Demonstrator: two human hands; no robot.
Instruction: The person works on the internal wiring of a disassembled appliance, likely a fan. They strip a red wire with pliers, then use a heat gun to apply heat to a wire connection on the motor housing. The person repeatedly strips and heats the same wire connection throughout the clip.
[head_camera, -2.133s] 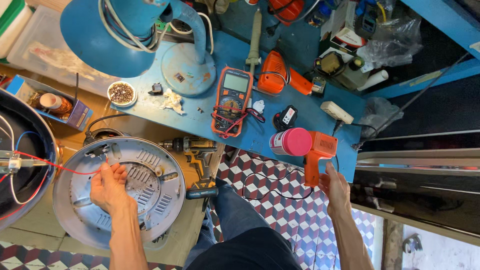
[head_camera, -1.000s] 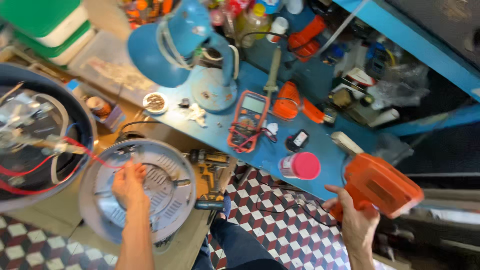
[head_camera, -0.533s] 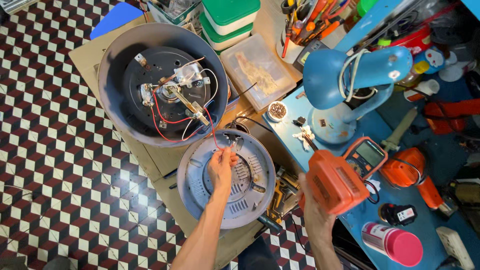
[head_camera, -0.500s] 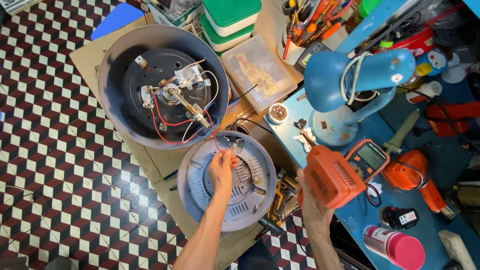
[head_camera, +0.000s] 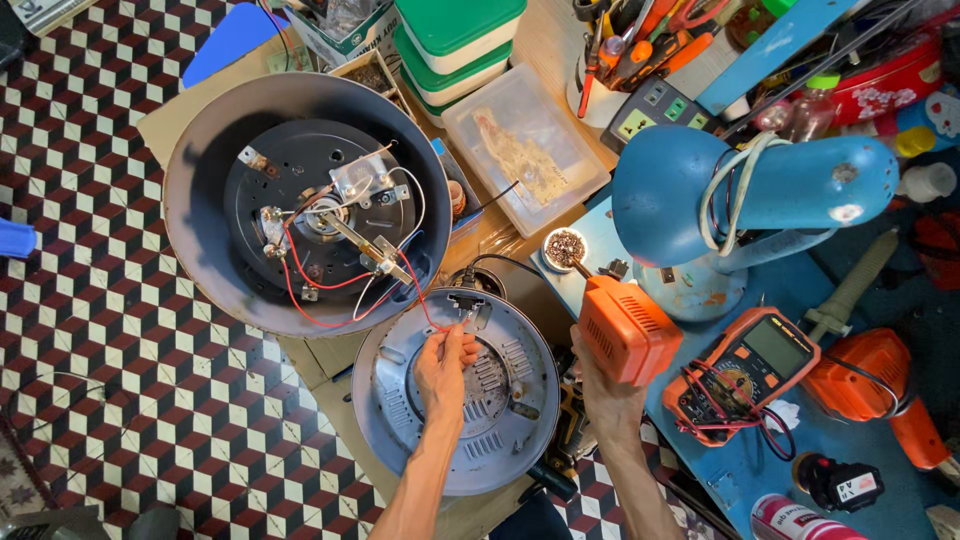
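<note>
Since half a second ago the right hand (head_camera: 608, 392) has brought the orange power tool (head_camera: 630, 328) a little more to the left and lower, so it now hangs just beside the round metal base plate (head_camera: 400, 400), over the edge of the blue workbench (head_camera: 740, 470). The left hand has stayed at the same place.

The biggest thing is the dark grey appliance shell (head_camera: 200, 200), lying open on cardboard, with wires and small metal parts inside. Below it, touching its rim, lies the silver base plate with slots. At the right stands the blue desk lamp (head_camera: 800, 190) on the workbench.

The right hand is closed around the handle of the power tool. The left hand (head_camera: 445, 370) rests on the base plate, and its fingers pinch a thin red wire (head_camera: 415, 295) which runs up into the shell. Near the tool an orange multimeter (head_camera: 745, 375) lies on the bench.
</note>
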